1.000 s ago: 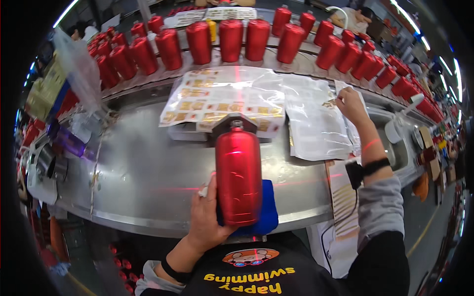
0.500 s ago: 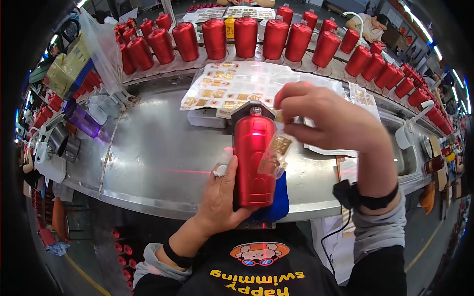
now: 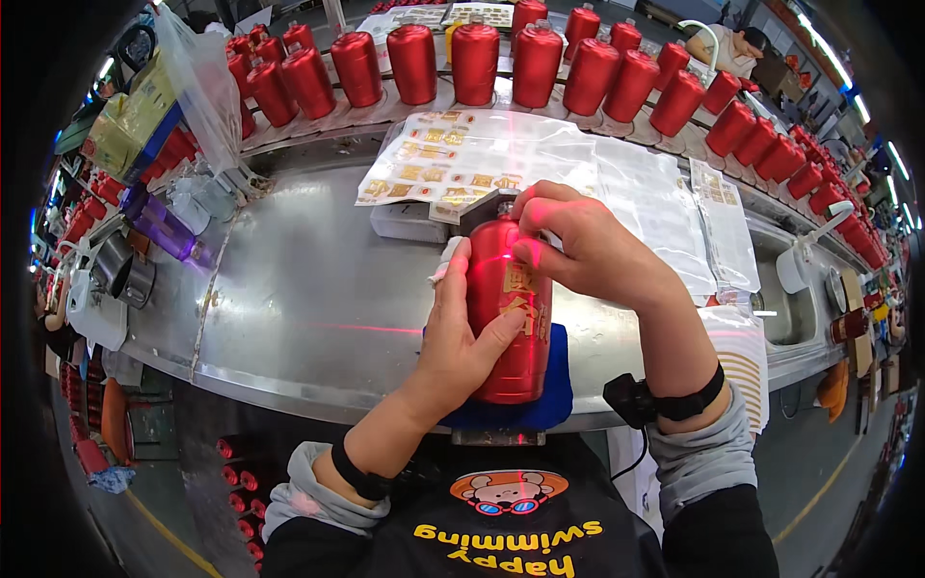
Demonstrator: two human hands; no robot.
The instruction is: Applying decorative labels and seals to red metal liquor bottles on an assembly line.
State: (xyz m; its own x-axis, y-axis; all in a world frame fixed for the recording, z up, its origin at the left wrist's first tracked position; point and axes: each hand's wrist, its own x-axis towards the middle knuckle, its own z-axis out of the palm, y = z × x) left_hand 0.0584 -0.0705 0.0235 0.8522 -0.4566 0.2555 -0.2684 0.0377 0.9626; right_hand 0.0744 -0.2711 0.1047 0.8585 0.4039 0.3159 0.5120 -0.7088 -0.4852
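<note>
Red bottle (image 3: 493, 289), in the head view: satiny metallic skin with bright highlights, rounded shoulder, long body narrowing slightly toward the base, gold characters (image 3: 520, 279) running down the upward face in a column, finer gold marks just to their right. Lying lengthwise over a blue cloth (image 3: 556, 380) at the near edge of the metal table (image 3: 308, 289), base near, neck end pointing away at a dark angular holder (image 3: 477, 210). Lit by thin red light close to the shoulder. Gripped by the left hand (image 3: 453, 356), fingers along the left side, thumb laid over part of the gold characters. Touched near the shoulder by the right hand (image 3: 593, 241), fingers bent and drawn together; cannot tell about anything pinched between the tips. Beyond the holder, gold-printed sheets (image 3: 434, 159); farther back, a curved row of red bottles (image 3: 475, 63), upright.
</note>
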